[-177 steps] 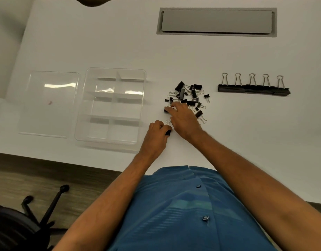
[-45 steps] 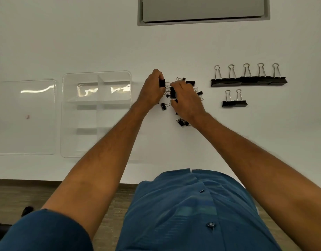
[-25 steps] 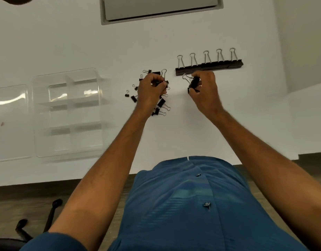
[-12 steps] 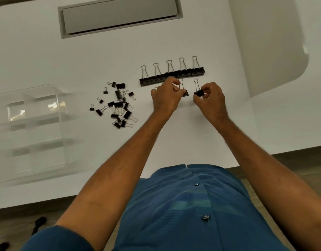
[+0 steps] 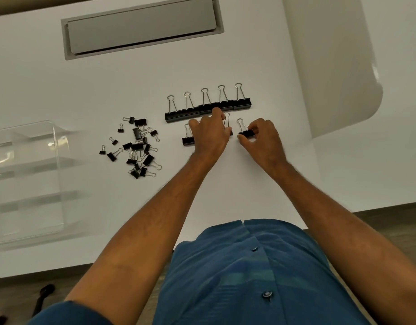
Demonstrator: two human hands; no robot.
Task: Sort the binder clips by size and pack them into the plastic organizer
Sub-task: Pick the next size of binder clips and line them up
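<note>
A row of several large black binder clips stands on the white table. Just in front of it is a shorter row of medium clips. My right hand pinches a medium clip at the row's right end. My left hand lies over the middle of that row with curled fingers, beside a clip that it partly hides; another medium clip stands to its left. A loose pile of small and medium clips lies further left. The clear plastic organizer is at the far left.
A grey cable hatch is set into the table at the back. The table's rounded right edge adjoins a second white surface. The front edge runs close to my body, with floor and a chair base below left.
Over the last second both hands moved from the loose pile to the short row of medium clips, each carrying a clip. My view has swung right, pushing the organizer to the left edge.
</note>
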